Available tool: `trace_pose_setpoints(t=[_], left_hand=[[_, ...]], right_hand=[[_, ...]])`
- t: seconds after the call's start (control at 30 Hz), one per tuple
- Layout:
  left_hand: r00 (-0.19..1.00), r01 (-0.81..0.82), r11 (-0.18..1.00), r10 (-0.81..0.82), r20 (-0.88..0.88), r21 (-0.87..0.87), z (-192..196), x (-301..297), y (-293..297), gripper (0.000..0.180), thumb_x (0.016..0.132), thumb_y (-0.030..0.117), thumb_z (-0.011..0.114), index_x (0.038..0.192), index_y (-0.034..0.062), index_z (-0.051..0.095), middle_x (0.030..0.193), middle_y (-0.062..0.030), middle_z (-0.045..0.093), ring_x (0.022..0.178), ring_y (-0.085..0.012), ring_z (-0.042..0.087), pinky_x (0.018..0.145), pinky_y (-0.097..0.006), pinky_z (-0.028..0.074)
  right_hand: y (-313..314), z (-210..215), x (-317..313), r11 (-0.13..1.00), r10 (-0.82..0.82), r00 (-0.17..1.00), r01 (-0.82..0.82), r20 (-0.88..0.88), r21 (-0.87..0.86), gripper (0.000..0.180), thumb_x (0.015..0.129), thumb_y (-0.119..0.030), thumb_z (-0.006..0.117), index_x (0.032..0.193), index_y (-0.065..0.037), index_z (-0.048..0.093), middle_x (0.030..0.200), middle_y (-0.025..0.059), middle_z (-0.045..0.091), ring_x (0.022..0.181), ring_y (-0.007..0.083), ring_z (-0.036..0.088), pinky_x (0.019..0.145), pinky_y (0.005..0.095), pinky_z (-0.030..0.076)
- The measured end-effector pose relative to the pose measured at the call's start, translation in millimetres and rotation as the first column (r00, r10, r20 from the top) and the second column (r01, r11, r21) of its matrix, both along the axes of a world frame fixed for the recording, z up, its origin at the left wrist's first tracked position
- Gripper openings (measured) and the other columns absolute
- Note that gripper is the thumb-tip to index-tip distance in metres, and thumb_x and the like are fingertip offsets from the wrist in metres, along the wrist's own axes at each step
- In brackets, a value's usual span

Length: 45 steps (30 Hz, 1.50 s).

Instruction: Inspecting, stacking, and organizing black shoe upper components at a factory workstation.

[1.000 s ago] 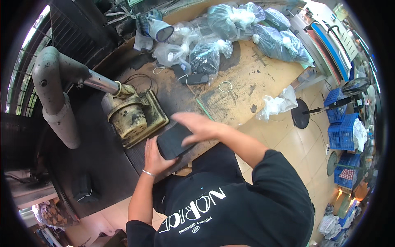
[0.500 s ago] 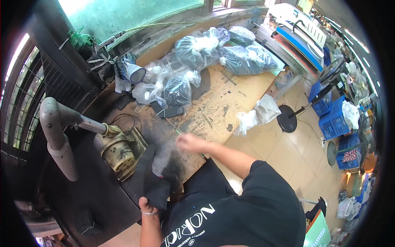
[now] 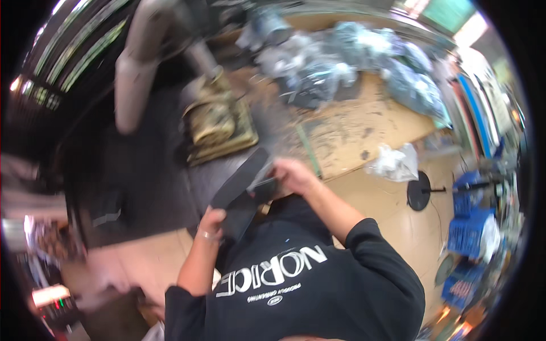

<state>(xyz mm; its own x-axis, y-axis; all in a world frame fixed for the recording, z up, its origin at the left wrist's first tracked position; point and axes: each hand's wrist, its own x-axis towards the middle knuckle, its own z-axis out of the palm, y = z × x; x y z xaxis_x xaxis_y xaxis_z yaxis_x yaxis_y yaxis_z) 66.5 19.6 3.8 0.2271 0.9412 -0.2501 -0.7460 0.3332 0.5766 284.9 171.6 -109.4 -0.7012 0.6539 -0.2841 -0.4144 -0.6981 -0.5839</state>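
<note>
My left hand (image 3: 212,220) is closed around the near end of a bundle of black, flat, strip-like pieces (image 3: 239,181), held over the table's front edge. Whether they are cloth or foam I cannot tell. At the other end of the bundle, my right hand (image 3: 293,174) has its fingers bent in and pinches an edge; a greyish sliver shows beside the fingertips, blurred. Beyond the pieces stands a dusty, yellowish metal machine (image 3: 219,116) with a round housing on a flat base.
A thick grey pipe (image 3: 135,85) rises left of the machine. Clear plastic bags (image 3: 321,79) of dark goods crowd the back of the stained wooden table (image 3: 392,108). White plastic bags (image 3: 395,162) hang at its right edge. Blue crates (image 3: 469,233) and a round black stand base (image 3: 418,190) are on the floor at right.
My view has swung left, so the machine and table appear further right. My right hand has come from above the table to the black pieces and taken hold of their edge.
</note>
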Motion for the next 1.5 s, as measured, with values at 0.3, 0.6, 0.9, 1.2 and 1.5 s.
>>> trace_pose_setpoints(t=[0.3, 0.6, 0.9, 1.2, 1.5], left_hand=[[0.636, -0.102, 0.995, 0.055, -0.769, -0.013, 12.4, -36.6, -14.9, 0.093, 0.054, 0.029, 0.086, 0.127, -0.0063, 0.040, 0.121, -0.0136, 0.053, 0.113, -0.0239, 0.052, 0.098, -0.034, 0.040], [-0.434, -0.127, 0.965, 0.155, -0.888, 0.230, -1.4, -26.2, -4.1, 0.086, 0.052, 0.029, 0.084, 0.118, -0.0050, 0.042, 0.116, -0.0229, 0.047, 0.108, -0.0379, 0.051, 0.089, -0.043, 0.045], [0.194, -0.429, 0.903, 0.088, -0.977, -0.003, -32.9, -67.1, -29.7, 0.106, 0.047, 0.039, 0.089, 0.124, -0.0144, 0.040, 0.128, -0.0254, 0.041, 0.118, -0.0320, 0.048, 0.100, -0.035, 0.041], [0.191, -0.490, 0.871, 0.054, -0.980, -0.048, -43.2, -74.5, -25.8, 0.115, 0.049, 0.036, 0.090, 0.133, -0.0163, 0.031, 0.128, -0.0258, 0.045, 0.120, -0.0318, 0.048, 0.100, -0.034, 0.041], [0.792, -0.260, 0.959, 0.145, -0.593, -0.112, 0.0, -46.0, -33.9, 0.106, 0.064, 0.013, 0.082, 0.139, -0.0182, 0.015, 0.128, -0.0239, 0.047, 0.118, -0.0251, 0.049, 0.101, -0.031, 0.038]], right_hand=[[27.7, 144.8, -45.7, 0.716, 0.609, 0.769, -0.639, 0.195, 0.283, 0.055, 0.093, -0.010, 0.040, 0.147, -0.013, 0.030, 0.051, -0.0009, 0.043, 0.041, 0.0092, 0.045, 0.053, 0.0289, 0.054], [-25.0, 172.0, -126.0, 0.311, 0.442, 0.617, -0.786, 0.651, 0.534, 0.052, 0.093, -0.011, 0.045, 0.145, -0.017, 0.037, 0.062, 0.0020, 0.055, 0.045, 0.0076, 0.050, 0.049, 0.0240, 0.047], [-48.6, 142.7, -100.9, 0.095, 0.039, 0.656, -0.754, 0.754, 0.650, 0.021, 0.090, -0.020, 0.052, 0.098, -0.004, 0.062, 0.074, 0.0216, 0.063, 0.073, 0.0420, 0.061, 0.069, 0.0482, 0.049], [-82.7, 135.8, -90.7, 0.016, -0.233, 0.700, -0.691, 0.675, 0.723, 0.021, 0.088, -0.022, 0.058, 0.081, -0.003, 0.054, 0.072, 0.0215, 0.062, 0.068, 0.0416, 0.061, 0.061, 0.0499, 0.048], [-66.4, 25.1, -91.4, 0.777, 0.358, 0.815, -0.531, 0.456, 0.339, 0.057, 0.082, -0.021, 0.069, 0.130, 0.000, 0.047, 0.110, 0.0084, 0.062, 0.093, 0.0193, 0.061, 0.079, 0.0308, 0.050]])
